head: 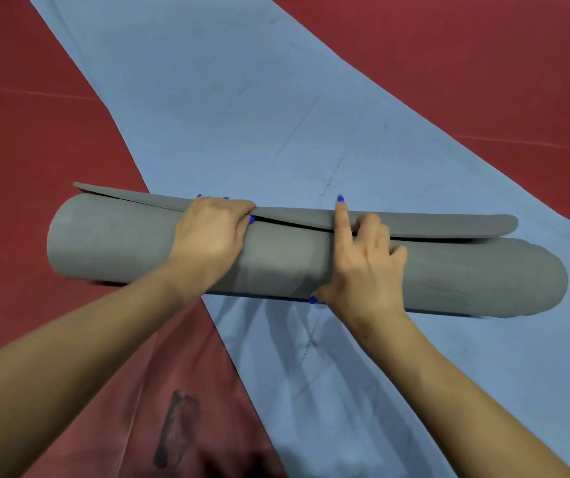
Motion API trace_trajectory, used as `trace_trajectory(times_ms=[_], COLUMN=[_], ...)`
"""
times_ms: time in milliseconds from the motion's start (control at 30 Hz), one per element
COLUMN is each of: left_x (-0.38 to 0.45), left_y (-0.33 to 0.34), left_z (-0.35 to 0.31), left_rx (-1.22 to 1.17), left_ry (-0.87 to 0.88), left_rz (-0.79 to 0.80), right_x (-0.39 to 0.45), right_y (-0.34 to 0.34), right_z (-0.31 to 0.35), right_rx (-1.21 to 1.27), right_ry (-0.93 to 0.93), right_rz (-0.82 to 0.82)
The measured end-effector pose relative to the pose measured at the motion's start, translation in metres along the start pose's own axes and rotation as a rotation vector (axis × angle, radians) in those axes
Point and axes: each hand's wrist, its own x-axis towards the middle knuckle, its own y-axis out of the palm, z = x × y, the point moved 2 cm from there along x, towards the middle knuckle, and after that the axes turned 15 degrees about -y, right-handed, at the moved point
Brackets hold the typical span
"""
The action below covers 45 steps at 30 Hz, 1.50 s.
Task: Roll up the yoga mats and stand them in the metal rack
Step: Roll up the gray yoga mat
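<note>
A grey yoga mat lies rolled into a thick tube across the middle of the head view, its loose end flap standing up along the far side. My left hand lies over the top of the roll, fingers curled over the flap edge. To its right, my right hand grips the roll with the thumb tucked under the near side and the index finger stretched straight across the flap. Under the roll a blue mat lies flat, running away to the upper left. The metal rack is out of view.
Red floor covering spreads on both sides of the blue mat. A dark smudge marks the red surface near the bottom. The blue mat shows creases close to me.
</note>
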Motion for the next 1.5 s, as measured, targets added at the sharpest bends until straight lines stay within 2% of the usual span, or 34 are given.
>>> trace_trajectory(times_ms=[67, 133, 233, 267, 333, 367, 400, 433, 500, 600, 667, 700, 800, 833, 967, 1067, 1200, 1400, 1500], left_x=[-0.021, -0.041, -0.074, -0.088, -0.12, -0.133, -0.143, -0.147, -0.134, -0.103, -0.094, -0.094, -0.108, -0.112, -0.116, -0.116, -0.113, -0.107, -0.126], left_y=[0.003, 0.003, 0.003, -0.003, -0.002, -0.003, -0.001, 0.004, 0.005, 0.0, 0.001, 0.004, 0.013, 0.014, 0.005, -0.009, -0.049, -0.151, -0.21], left_z=[0.009, 0.014, 0.007, 0.0, -0.008, -0.015, -0.025, -0.034, -0.052, -0.063, -0.063, -0.062, -0.057, -0.054, -0.045, -0.045, -0.05, -0.072, -0.083], left_rx=[-0.013, -0.038, -0.256, -0.385, -0.723, -0.903, -1.074, -1.232, -1.486, -1.75, -1.792, -1.774, -1.704, -1.694, -1.682, -1.659, -1.657, -1.527, -1.424], left_ry=[0.091, 0.108, -0.083, -0.21, -0.659, -0.953, -1.205, -1.352, -1.391, -1.357, -1.429, -1.48, -1.61, -1.617, -1.557, -1.552, -1.435, -1.135, -0.88], left_rz=[0.014, 0.032, 0.004, -0.063, -0.164, -0.111, 0.034, 0.211, 0.477, 0.554, 0.614, 0.62, 0.47, 0.441, 0.512, 0.499, 0.38, 0.16, 0.07], right_x=[-0.005, -0.016, -0.038, -0.043, -0.047, -0.046, -0.046, -0.047, -0.052, -0.07, -0.086, -0.094, -0.112, -0.114, -0.106, -0.089, -0.061, -0.008, 0.006], right_y=[0.002, 0.005, 0.012, 0.014, 0.016, 0.017, 0.017, 0.017, 0.017, 0.018, 0.016, 0.014, 0.009, 0.008, -0.017, -0.047, -0.102, -0.221, -0.29], right_z=[0.002, 0.003, 0.003, 0.002, 0.001, 0.001, 0.001, 0.002, 0.004, 0.01, 0.017, 0.019, 0.02, 0.018, 0.016, 0.015, 0.009, 0.012, 0.016], right_rx=[-0.051, -0.093, -0.095, -0.086, -0.065, -0.058, -0.055, -0.056, -0.073, -0.079, -0.059, -0.05, -0.027, -0.02, 0.105, 0.189, 0.357, 0.656, 0.842], right_ry=[-0.008, -0.039, -0.159, -0.179, -0.173, -0.164, -0.159, -0.158, -0.152, -0.133, -0.138, -0.144, -0.185, -0.198, -0.184, -0.147, -0.123, -0.03, 0.034], right_rz=[0.024, 0.036, 0.034, 0.039, 0.067, 0.085, 0.101, 0.115, 0.118, 0.025, -0.028, -0.027, 0.025, 0.034, 0.09, 0.131, 0.098, 0.034, -0.039])
